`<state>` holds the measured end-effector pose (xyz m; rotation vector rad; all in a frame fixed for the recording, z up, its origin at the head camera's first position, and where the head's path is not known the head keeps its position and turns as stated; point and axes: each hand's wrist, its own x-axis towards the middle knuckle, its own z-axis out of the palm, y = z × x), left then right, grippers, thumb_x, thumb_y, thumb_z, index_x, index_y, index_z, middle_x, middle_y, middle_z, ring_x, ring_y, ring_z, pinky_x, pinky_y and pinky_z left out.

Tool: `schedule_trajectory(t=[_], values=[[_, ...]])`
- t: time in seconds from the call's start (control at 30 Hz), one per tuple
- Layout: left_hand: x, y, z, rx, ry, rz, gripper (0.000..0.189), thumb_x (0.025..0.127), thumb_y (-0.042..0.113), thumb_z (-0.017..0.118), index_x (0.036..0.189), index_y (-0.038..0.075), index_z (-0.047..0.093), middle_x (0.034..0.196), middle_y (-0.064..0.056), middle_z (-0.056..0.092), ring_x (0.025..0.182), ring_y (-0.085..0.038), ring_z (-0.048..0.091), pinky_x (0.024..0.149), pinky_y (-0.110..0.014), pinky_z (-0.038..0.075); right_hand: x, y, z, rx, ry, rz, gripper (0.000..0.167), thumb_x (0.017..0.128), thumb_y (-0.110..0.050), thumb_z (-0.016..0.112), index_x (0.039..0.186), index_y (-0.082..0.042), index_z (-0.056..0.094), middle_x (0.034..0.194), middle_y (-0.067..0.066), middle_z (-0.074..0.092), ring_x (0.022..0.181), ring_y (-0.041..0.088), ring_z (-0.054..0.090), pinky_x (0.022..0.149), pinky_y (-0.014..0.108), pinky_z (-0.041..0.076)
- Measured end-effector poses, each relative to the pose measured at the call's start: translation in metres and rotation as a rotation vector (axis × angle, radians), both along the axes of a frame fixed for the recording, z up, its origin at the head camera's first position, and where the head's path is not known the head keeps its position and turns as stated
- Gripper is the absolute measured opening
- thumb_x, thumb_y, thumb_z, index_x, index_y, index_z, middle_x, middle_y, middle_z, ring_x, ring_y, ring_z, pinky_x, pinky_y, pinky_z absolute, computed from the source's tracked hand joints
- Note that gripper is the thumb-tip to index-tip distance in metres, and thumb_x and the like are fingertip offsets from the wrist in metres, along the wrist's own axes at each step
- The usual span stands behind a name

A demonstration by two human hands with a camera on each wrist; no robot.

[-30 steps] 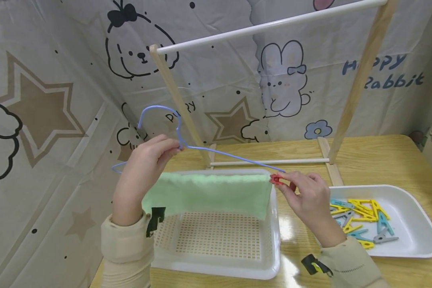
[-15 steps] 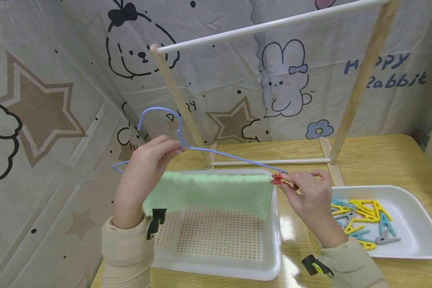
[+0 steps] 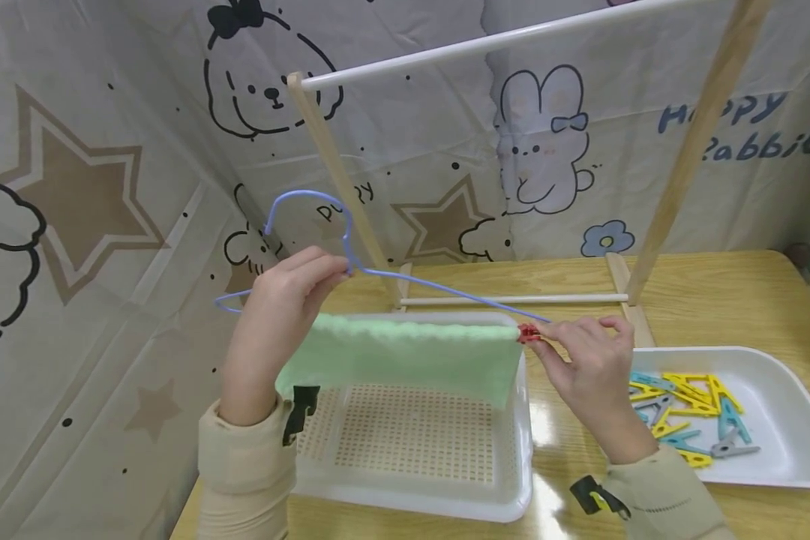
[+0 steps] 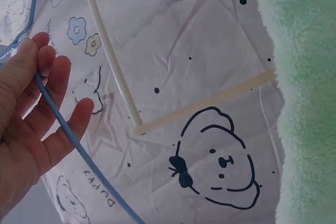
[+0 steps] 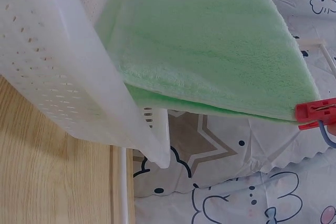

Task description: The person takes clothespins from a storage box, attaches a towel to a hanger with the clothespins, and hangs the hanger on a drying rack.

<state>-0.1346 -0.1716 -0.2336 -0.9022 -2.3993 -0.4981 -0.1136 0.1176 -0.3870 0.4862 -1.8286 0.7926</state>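
My left hand (image 3: 283, 296) pinches a blue wire clothes hanger (image 3: 439, 283) just below its hook; the left wrist view shows thumb and fingers at the blue wire (image 4: 79, 145). A fluffy light green towel (image 3: 405, 356) hangs folded over the hanger's lower bar, above a white basket. At the towel's upper right corner, my right hand (image 3: 590, 367) pinches a red clothespin (image 3: 529, 333). Seen from the right wrist, the red clothespin (image 5: 315, 113) sits over the towel's corner, beside the hanger's blue wire end (image 5: 326, 136). The hand itself is mostly outside that view.
The white perforated basket (image 3: 523, 450) stands on the wooden table (image 3: 736, 300). To its right, a white tray (image 3: 793, 420) holds several yellow, teal and grey clothespins (image 3: 691, 394). Behind stands a wooden rack with a white top rail (image 3: 486, 46), before a printed curtain (image 3: 391, 120).
The head view has shifted slightly, moving the scene a little. Both hands keep their grips on the hanger and the red clothespin, and the towel hangs as before.
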Motion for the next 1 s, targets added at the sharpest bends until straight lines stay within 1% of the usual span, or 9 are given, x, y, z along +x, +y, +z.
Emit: schedule_trajectory(t=[0.3, 0.5, 0.73, 0.8, 0.87, 1.0], values=[[0.001, 0.001, -0.001, 0.026, 0.014, -0.032, 0.011, 0.078, -0.001, 0.064, 0.088, 0.0, 0.067, 0.081, 0.0, 0.06, 0.067, -0.008, 0.051, 0.06, -0.021, 0.042, 0.001, -0.001, 0.0, -0.002, -0.016, -0.003, 0.036, 0.085, -0.038, 0.058, 0.082, -0.003, 0.069, 0.065, 0.009, 0.064, 0.057, 0.021, 0.047, 0.072, 0.05, 0.025], [0.001, 0.001, 0.0, 0.027, 0.024, -0.031, 0.011, 0.078, -0.001, 0.064, 0.089, -0.001, 0.066, 0.081, -0.002, 0.061, 0.069, -0.01, 0.054, 0.063, -0.022, 0.044, 0.001, -0.002, -0.001, 0.01, -0.037, -0.001, 0.038, 0.086, -0.038, 0.056, 0.086, -0.001, 0.069, 0.068, 0.011, 0.065, 0.058, 0.021, 0.046, 0.073, 0.051, 0.024], [-0.004, -0.001, -0.004, 0.038, 0.004, -0.03, 0.011, 0.08, 0.002, 0.062, 0.089, -0.002, 0.067, 0.081, -0.004, 0.061, 0.072, -0.011, 0.057, 0.066, -0.021, 0.045, 0.001, -0.001, 0.001, 0.027, -0.052, -0.028, 0.042, 0.088, -0.039, 0.054, 0.086, 0.0, 0.069, 0.071, 0.014, 0.066, 0.058, 0.023, 0.046, 0.072, 0.052, 0.024], [-0.006, -0.002, -0.005, 0.04, -0.003, -0.029, 0.011, 0.081, 0.003, 0.062, 0.089, -0.001, 0.067, 0.081, -0.004, 0.061, 0.071, -0.011, 0.056, 0.066, -0.02, 0.045, 0.001, -0.001, 0.0, 0.023, -0.052, -0.034, 0.043, 0.087, -0.04, 0.054, 0.084, 0.0, 0.069, 0.069, 0.014, 0.066, 0.058, 0.023, 0.046, 0.072, 0.052, 0.024], [-0.007, -0.003, -0.007, 0.041, -0.006, -0.029, 0.011, 0.081, 0.002, 0.062, 0.089, -0.002, 0.067, 0.081, -0.003, 0.061, 0.071, -0.011, 0.056, 0.066, -0.021, 0.045, 0.001, -0.001, 0.0, 0.005, -0.056, -0.04, 0.043, 0.086, -0.04, 0.055, 0.081, 0.0, 0.07, 0.065, 0.012, 0.064, 0.056, 0.022, 0.045, 0.073, 0.052, 0.024], [-0.009, -0.004, -0.007, 0.044, 0.005, -0.03, 0.011, 0.08, 0.001, 0.062, 0.089, -0.002, 0.067, 0.081, -0.004, 0.062, 0.072, -0.013, 0.058, 0.067, -0.021, 0.046, 0.001, 0.0, -0.001, -0.027, -0.067, -0.043, 0.043, 0.086, -0.039, 0.056, 0.075, 0.0, 0.071, 0.056, 0.009, 0.06, 0.053, 0.021, 0.045, 0.076, 0.051, 0.026]])
